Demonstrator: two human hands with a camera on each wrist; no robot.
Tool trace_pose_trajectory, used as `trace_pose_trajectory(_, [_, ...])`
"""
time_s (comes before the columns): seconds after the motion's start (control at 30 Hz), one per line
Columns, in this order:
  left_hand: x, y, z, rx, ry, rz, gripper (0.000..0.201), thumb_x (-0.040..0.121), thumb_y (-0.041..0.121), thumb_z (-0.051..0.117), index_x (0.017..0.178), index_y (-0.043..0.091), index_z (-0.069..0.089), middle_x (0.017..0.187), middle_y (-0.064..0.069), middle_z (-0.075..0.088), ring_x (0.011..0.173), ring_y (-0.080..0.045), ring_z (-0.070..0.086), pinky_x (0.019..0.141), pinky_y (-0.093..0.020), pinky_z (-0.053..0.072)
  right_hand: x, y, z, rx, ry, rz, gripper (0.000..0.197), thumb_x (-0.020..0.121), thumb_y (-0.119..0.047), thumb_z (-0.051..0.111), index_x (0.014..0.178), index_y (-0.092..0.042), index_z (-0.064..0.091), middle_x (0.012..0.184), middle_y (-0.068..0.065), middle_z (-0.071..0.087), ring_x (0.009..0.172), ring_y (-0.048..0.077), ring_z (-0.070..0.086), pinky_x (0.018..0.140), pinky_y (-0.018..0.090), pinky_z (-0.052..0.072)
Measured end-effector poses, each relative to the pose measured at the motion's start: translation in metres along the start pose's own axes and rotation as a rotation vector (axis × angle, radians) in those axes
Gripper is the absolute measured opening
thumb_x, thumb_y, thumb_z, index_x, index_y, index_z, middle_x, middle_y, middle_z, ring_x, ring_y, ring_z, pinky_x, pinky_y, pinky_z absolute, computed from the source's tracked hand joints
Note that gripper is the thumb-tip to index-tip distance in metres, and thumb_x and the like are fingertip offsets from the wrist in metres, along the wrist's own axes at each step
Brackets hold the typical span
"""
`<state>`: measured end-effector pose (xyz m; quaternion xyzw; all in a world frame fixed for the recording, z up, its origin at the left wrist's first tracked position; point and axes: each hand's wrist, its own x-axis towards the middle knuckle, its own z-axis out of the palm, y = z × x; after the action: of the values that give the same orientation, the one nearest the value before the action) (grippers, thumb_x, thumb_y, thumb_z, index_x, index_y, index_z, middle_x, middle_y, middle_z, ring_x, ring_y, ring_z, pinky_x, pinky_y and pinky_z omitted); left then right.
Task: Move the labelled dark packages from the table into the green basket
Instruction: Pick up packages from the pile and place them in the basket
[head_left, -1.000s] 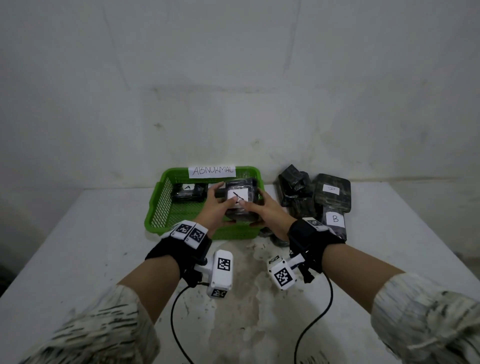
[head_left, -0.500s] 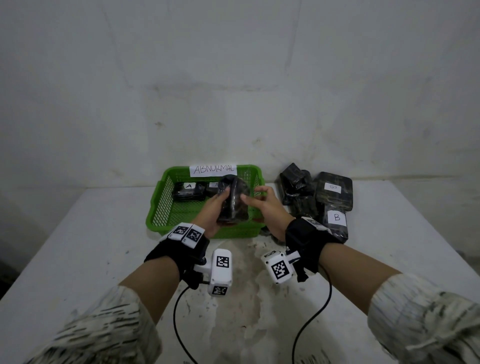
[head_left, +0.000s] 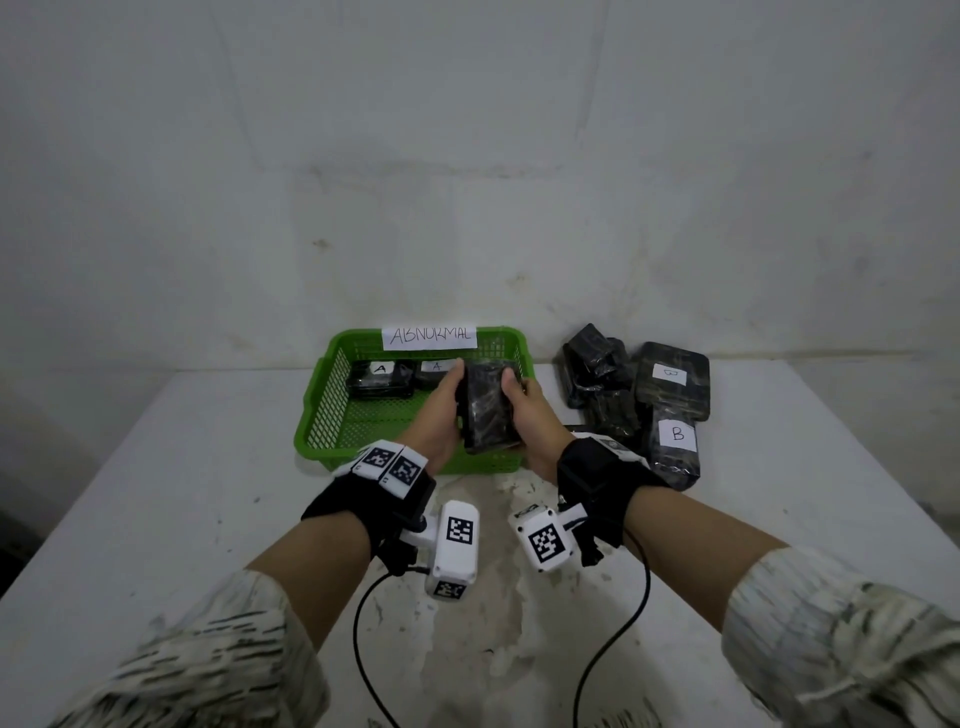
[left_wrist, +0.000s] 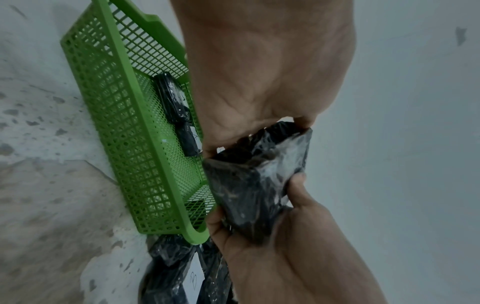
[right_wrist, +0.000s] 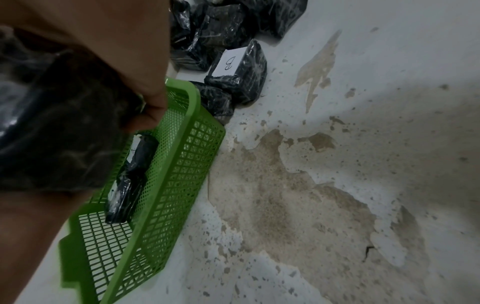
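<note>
A dark plastic-wrapped package (head_left: 485, 405) (left_wrist: 257, 181) (right_wrist: 57, 131) is held upright between both hands above the near right part of the green basket (head_left: 332, 410) (left_wrist: 124, 115) (right_wrist: 182, 156). My left hand (head_left: 441, 410) (left_wrist: 262, 82) grips its left side and my right hand (head_left: 524, 410) (left_wrist: 283, 242) grips its right side, thumb on its front. Its label does not show. Two packages marked A (head_left: 381, 379) (head_left: 435, 371) lie at the back of the basket.
A pile of dark packages (head_left: 636, 395) (right_wrist: 228, 51), one marked B (head_left: 675, 441), lies on the white table (head_left: 156, 493) right of the basket. A paper sign reading ABNORMAL (head_left: 429, 336) hangs on the basket's back rim. A wall stands close behind.
The package lay flat with its white label up a second ago; both hands have turned it on edge, so that its dark unlabelled side faces me, still over the basket.
</note>
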<state>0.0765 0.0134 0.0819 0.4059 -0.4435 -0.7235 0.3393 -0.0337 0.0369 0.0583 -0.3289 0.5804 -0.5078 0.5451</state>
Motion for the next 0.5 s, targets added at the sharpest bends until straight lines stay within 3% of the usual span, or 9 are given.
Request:
trace_pose_trajectory(0.03, [-0.001, 0.000, 0.001, 0.004, 0.003, 0.015, 0.043, 0.100, 0.045, 0.031, 0.114, 0.016, 0.060, 0.108, -0.003, 0.067, 0.100, -0.016, 0.063, 0.081, -0.030, 0.051, -0.001, -0.002, 0.001, -0.010, 0.010, -0.010, 0.053, 0.094, -0.057, 0.042, 0.131, -0.019, 0.037, 0.142, 0.009, 0.047, 0.126, 0.026, 0.050, 0.108, 0.051, 0.039])
trace_pose_trajectory(0.1, [0.000, -0.001, 0.001, 0.009, 0.039, 0.060, 0.047, 0.097, 0.043, 0.041, 0.130, 0.011, 0.049, 0.123, -0.012, 0.062, 0.110, -0.025, 0.061, 0.092, -0.042, 0.051, -0.003, -0.004, 0.003, -0.005, -0.009, -0.033, 0.045, 0.095, -0.053, 0.046, 0.127, -0.022, 0.037, 0.137, 0.007, 0.052, 0.122, 0.024, 0.054, 0.108, 0.047, 0.041])
trace_pose_trajectory(0.17, [0.004, -0.004, -0.001, 0.021, 0.080, 0.079, 0.054, 0.093, 0.044, 0.049, 0.136, 0.012, 0.042, 0.133, -0.014, 0.055, 0.120, -0.031, 0.055, 0.103, -0.052, 0.042, -0.010, -0.006, 0.005, 0.020, -0.051, -0.029, 0.051, 0.095, -0.049, 0.049, 0.133, -0.018, 0.037, 0.134, 0.005, 0.055, 0.118, 0.021, 0.055, 0.107, 0.043, 0.041])
trace_pose_trajectory(0.23, [0.004, -0.004, -0.001, 0.052, 0.079, 0.079, 0.056, 0.092, 0.046, 0.049, 0.137, 0.014, 0.040, 0.135, -0.007, 0.052, 0.123, -0.027, 0.050, 0.107, -0.048, 0.037, -0.012, -0.003, 0.007, 0.035, -0.074, -0.036, 0.070, 0.090, -0.052, 0.055, 0.143, -0.015, 0.031, 0.142, 0.005, 0.049, 0.127, 0.022, 0.050, 0.111, 0.046, 0.036])
trace_pose_trajectory(0.3, [0.002, -0.004, 0.000, 0.060, 0.058, 0.079, 0.047, 0.095, 0.037, 0.048, 0.135, 0.013, 0.041, 0.130, -0.006, 0.055, 0.116, -0.024, 0.055, 0.099, -0.042, 0.045, -0.009, 0.003, 0.007, 0.061, -0.063, -0.042, 0.098, 0.074, -0.066, 0.064, 0.149, -0.018, 0.023, 0.150, 0.006, 0.041, 0.136, 0.024, 0.042, 0.114, 0.051, 0.031])
trace_pose_trajectory(0.33, [0.003, -0.006, -0.001, 0.062, 0.045, 0.090, 0.042, 0.096, 0.031, 0.048, 0.134, 0.013, 0.042, 0.125, -0.007, 0.058, 0.110, -0.023, 0.059, 0.093, -0.039, 0.049, -0.005, 0.006, 0.006, 0.067, -0.061, -0.041, 0.100, 0.073, -0.068, 0.064, 0.150, -0.019, 0.022, 0.152, 0.006, 0.039, 0.137, 0.025, 0.040, 0.114, 0.053, 0.030])
trace_pose_trajectory(0.37, [0.002, -0.007, -0.001, 0.074, 0.043, 0.102, 0.038, 0.096, 0.025, 0.049, 0.132, 0.014, 0.043, 0.121, -0.006, 0.060, 0.106, -0.021, 0.061, 0.089, -0.036, 0.051, -0.006, 0.005, 0.006, 0.070, -0.049, -0.035, 0.089, 0.081, -0.061, 0.061, 0.149, -0.018, 0.024, 0.151, 0.007, 0.040, 0.136, 0.026, 0.041, 0.114, 0.053, 0.031])
trace_pose_trajectory(0.43, [0.002, -0.009, -0.003, 0.084, 0.060, 0.119, 0.038, 0.096, 0.020, 0.049, 0.133, 0.015, 0.043, 0.124, -0.009, 0.059, 0.110, -0.024, 0.060, 0.095, -0.040, 0.050, -0.010, 0.001, 0.005, 0.080, -0.035, -0.024, 0.059, 0.095, -0.041, 0.054, 0.144, -0.015, 0.033, 0.142, 0.009, 0.050, 0.127, 0.026, 0.052, 0.109, 0.050, 0.039])
trace_pose_trajectory(0.5, [0.001, -0.009, -0.006, 0.037, 0.077, 0.111, 0.038, 0.096, 0.021, 0.049, 0.133, 0.013, 0.044, 0.125, -0.012, 0.059, 0.108, -0.027, 0.061, 0.095, -0.044, 0.049, -0.010, 0.001, 0.002, 0.071, -0.083, -0.021, 0.047, 0.097, -0.026, 0.054, 0.140, -0.016, 0.039, 0.133, 0.010, 0.059, 0.117, 0.027, 0.060, 0.103, 0.046, 0.046])
